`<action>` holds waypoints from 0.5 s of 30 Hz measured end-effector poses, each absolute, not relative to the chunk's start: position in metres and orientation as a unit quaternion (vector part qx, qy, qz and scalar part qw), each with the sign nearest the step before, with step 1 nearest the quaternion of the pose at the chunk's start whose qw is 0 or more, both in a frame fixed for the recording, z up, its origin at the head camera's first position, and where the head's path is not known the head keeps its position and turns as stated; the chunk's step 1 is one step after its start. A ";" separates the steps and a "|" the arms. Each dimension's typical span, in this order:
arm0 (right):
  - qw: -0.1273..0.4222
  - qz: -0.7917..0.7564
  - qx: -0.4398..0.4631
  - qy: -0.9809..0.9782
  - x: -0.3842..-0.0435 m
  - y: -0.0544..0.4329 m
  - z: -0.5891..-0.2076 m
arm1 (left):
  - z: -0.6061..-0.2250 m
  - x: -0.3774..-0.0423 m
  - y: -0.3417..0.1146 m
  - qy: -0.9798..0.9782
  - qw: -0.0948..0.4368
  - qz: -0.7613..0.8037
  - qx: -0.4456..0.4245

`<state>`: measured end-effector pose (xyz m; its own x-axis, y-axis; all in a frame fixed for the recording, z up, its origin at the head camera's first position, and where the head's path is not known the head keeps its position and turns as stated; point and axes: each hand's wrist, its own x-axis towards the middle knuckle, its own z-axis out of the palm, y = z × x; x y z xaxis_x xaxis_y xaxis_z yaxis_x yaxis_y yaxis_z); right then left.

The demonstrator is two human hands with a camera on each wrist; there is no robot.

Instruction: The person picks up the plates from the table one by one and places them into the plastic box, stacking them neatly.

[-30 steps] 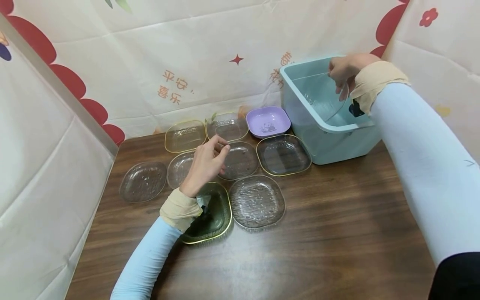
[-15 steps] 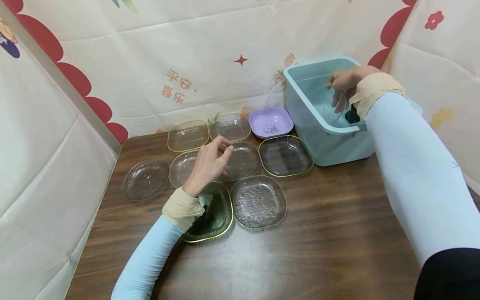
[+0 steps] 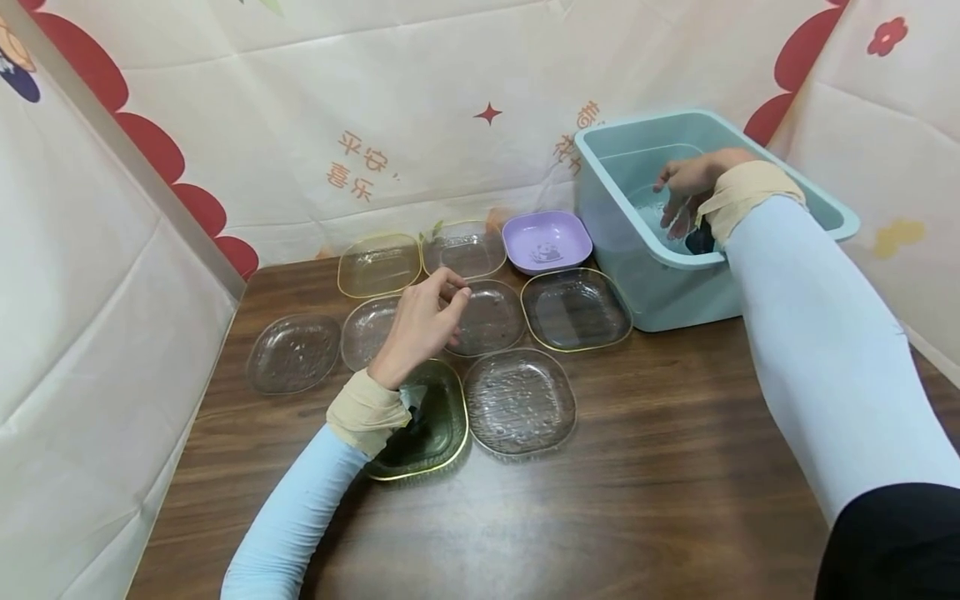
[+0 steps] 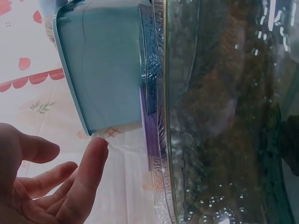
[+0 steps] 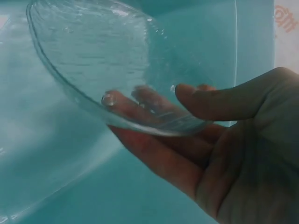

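Note:
Inside the light blue bin (image 3: 675,300), my right hand (image 3: 688,187) pinches a clear glass-like plate (image 5: 93,51) by its rim. The right wrist view has the thumb on top and the other fingers beneath, showing through. My left hand (image 3: 422,327) is held above the plates on the table, fingers loosely bent and nothing in them. Below that wrist lies a dark green plate (image 3: 438,417) with a gold rim. A clear ribbed plate (image 3: 520,404) is beside it, and another clear plate (image 3: 487,321) lies partly behind the left fingertips.
Toward the back are a purple dish (image 3: 547,242) with a panda print, a dark gold-rimmed plate (image 3: 576,310) and a yellow-rimmed clear plate (image 3: 378,265). One clear plate (image 3: 294,354) lies far left. Printed cloth walls (image 3: 450,67) enclose the wooden table (image 3: 637,467).
My right hand has gone lower into the bin with the clear plate. My left hand stays over the plates, and the head view has shifted slightly.

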<state>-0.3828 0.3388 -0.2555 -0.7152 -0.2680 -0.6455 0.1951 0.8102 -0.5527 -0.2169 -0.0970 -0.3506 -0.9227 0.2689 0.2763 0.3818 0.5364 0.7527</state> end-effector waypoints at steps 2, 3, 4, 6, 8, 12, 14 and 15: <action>0.383 -0.312 -0.022 0.869 -0.384 0.338 -0.256 | -0.351 -0.217 -0.097 -0.875 0.061 -0.443 -0.188; 0.386 -0.313 -0.023 0.867 -0.385 0.339 -0.256 | -0.351 -0.217 -0.097 -0.875 0.060 -0.443 -0.188; 0.390 -0.312 -0.027 0.866 -0.386 0.339 -0.256 | -0.351 -0.218 -0.097 -0.875 0.060 -0.443 -0.188; 0.398 -0.307 -0.038 0.864 -0.387 0.340 -0.257 | -0.351 -0.218 -0.097 -0.874 0.057 -0.443 -0.189; 0.403 -0.300 -0.047 0.863 -0.389 0.342 -0.257 | -0.351 -0.218 -0.097 -0.875 0.058 -0.442 -0.189; 0.413 -0.294 -0.056 0.860 -0.391 0.345 -0.260 | -0.351 -0.217 -0.096 -0.875 0.057 -0.441 -0.192; 0.421 -0.293 -0.052 0.857 -0.391 0.346 -0.261 | -0.352 -0.216 -0.095 -0.875 0.057 -0.440 -0.192; 0.426 -0.292 -0.052 0.855 -0.391 0.347 -0.261 | -0.352 -0.216 -0.095 -0.876 0.057 -0.439 -0.193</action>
